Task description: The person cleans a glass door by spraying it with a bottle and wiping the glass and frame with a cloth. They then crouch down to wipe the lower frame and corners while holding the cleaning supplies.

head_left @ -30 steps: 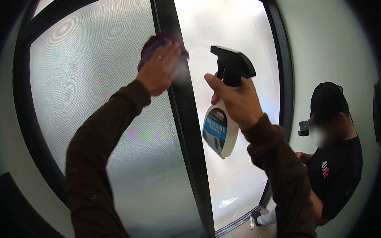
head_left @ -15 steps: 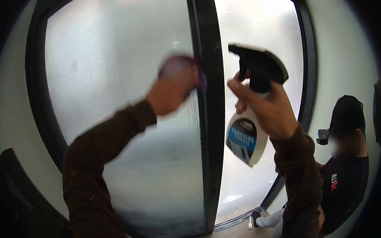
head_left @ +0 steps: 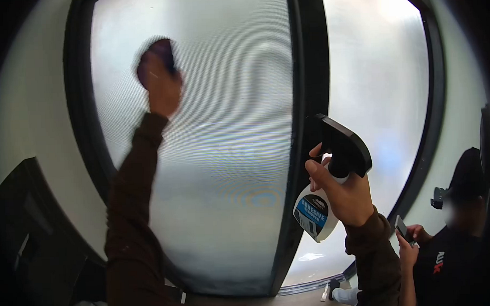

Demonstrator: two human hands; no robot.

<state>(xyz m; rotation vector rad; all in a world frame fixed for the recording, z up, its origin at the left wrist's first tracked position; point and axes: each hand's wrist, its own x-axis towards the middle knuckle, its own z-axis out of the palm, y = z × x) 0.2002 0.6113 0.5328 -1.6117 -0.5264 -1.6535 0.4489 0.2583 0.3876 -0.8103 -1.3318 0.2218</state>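
Note:
My left hand [head_left: 165,93], smeared by motion, holds a dark purple cloth [head_left: 167,50] at the upper left of the large frosted glass panel [head_left: 216,94]. The hand covers part of the cloth. Lower and to the right, my right hand [head_left: 348,197] is wrapped round the neck of a white spray bottle [head_left: 313,214] labelled adhesive remover. Its black trigger head [head_left: 348,144] points left, and the bottle hangs in front of the dark upright frame [head_left: 310,53].
A second bright panel [head_left: 380,73] lies right of the frame. At the lower right a person [head_left: 449,270] in a black cap and shirt holds a phone [head_left: 404,231]. A dark piece of furniture [head_left: 37,225] stands lower left. A small white item [head_left: 325,293] is on the floor.
My left hand has swept the cloth from beside the upright frame to the panel's upper left. The spray bottle sits lower in view. The person's phone has come into sight.

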